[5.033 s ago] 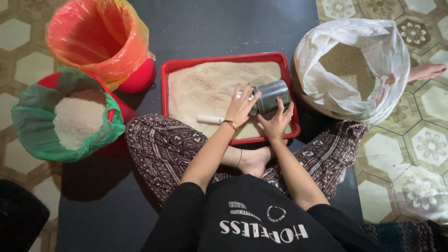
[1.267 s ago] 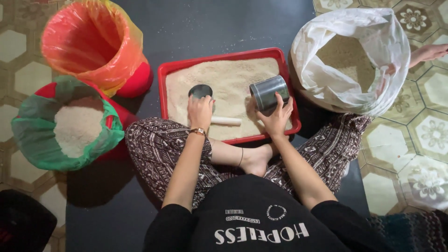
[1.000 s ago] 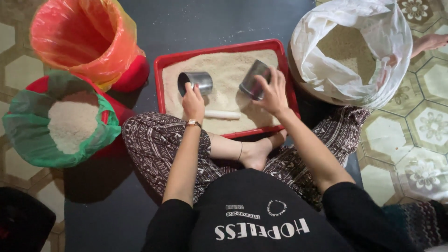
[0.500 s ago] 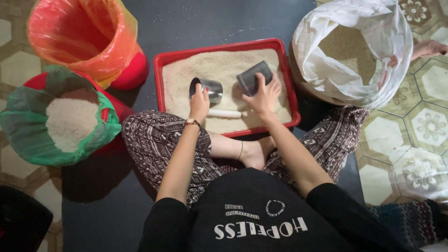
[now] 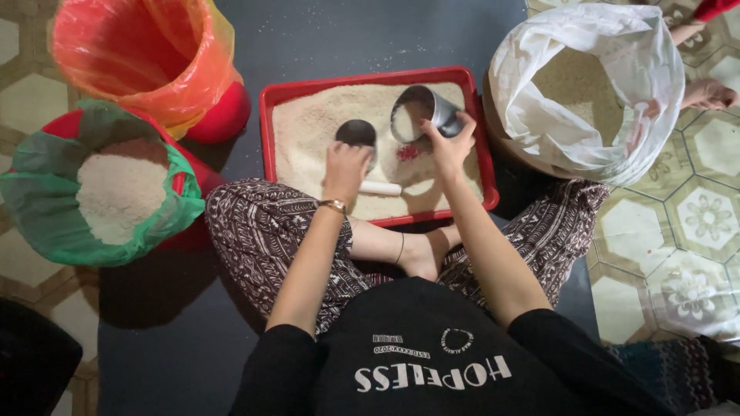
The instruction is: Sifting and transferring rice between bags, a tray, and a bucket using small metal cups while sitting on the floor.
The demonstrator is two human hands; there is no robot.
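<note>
Head view: right hand (image 5: 449, 145) grips a tilted steel cup (image 5: 422, 115), mouth facing left; left hand (image 5: 346, 163) clasps another cup (image 5: 356, 133).

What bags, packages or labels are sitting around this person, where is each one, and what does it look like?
Orange plastic bag: top left, lining a red bucket, looks empty.
Green plastic bag: far left, holding a heap of white grain.
White plastic bag: top right, wide open, tan grain inside.
Black shirt: bottom centre, white printed lettering.
No screens or signs.
</note>
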